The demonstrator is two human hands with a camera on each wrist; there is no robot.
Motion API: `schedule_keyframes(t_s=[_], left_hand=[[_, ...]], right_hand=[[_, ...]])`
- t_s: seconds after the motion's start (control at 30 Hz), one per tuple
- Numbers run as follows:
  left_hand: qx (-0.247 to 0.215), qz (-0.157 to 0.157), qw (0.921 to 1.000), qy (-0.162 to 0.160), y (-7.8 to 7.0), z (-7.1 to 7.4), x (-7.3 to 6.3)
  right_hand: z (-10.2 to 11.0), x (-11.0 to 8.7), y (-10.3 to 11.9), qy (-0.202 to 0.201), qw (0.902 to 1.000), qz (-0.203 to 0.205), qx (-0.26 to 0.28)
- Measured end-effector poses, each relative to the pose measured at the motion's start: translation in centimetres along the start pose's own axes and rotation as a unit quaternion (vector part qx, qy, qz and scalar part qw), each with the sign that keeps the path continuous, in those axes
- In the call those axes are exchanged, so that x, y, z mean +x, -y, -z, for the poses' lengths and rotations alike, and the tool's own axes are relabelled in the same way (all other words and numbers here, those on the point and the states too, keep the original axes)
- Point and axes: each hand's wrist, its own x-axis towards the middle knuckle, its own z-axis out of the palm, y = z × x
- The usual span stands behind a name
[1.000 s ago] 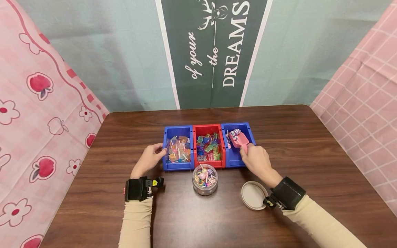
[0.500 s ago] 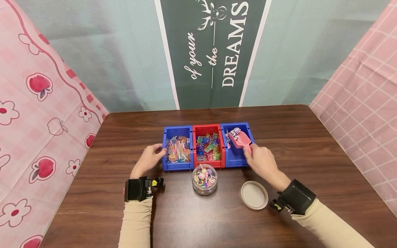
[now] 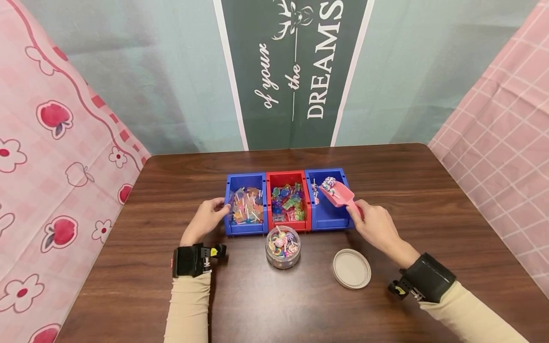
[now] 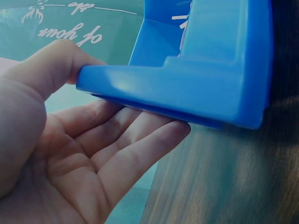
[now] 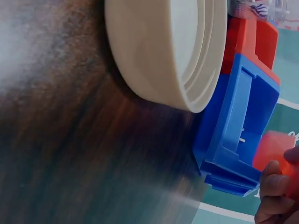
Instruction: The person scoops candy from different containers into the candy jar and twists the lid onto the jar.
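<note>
Right, head cam first: R hand [image 3: 377, 226] has the pink scoop [image 3: 343, 194] by its handle, fingers curled round it, w/ a small load of swirl lollipops [image 3: 329, 183] in the scoop's far end. Scoop's over the R blue bin [image 3: 332, 224], a few more lollipops [image 3: 315, 194] lying along that bin's L wall. L hand [image 3: 206, 220] is at the outer wall of the L blue bin [image 3: 245, 181], red bin [image 3: 286, 177] sits between the two. Clear jar [image 3: 283, 263] w/ mixed lollipops in it stands on the bench [image 3: 279, 305] just in front of the red bin, lid off; the lid [image 3: 351, 270] lies apart, to the jar's R. L wrist cam: bin wall's between thumb & fingers, thumb up top, fingers fairly straight underneath, so a light pinch, prob. steadying the row. R wrist cam: lid fills the foreground, fingers bunched on the scoop at the edge of view, scoop by the bin; load's not visible from here. Step in hand, I'd say: scooping from the R bin, load aboard. Next move calls for a level scoop & a smooth lift clear of the rim, else the top lollipops could roll off.
</note>
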Motion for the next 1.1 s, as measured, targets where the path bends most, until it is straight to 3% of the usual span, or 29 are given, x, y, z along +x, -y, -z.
schedule_keyframes(t_s=[0.57, 0.83, 1.1], left_hand=[[0.003, -0.009, 1.0, 0.0, -0.2, 0.0, 0.0], [0.003, -0.011, 0.9999, 0.001, -0.1, 0.1, 0.1], [-0.002, -0.008, 1.0, 0.002, 0.1, 0.1, 0.1]], right_hand=[[0.1, -0.7, -0.6, 0.004, 0.9997, 0.019, 0.017], [1.5, -0.7, -0.3, -0.025, 0.9977, 0.057, 0.025], [2.6, -1.3, 0.7, -0.004, 0.9938, 0.104, 0.038]])
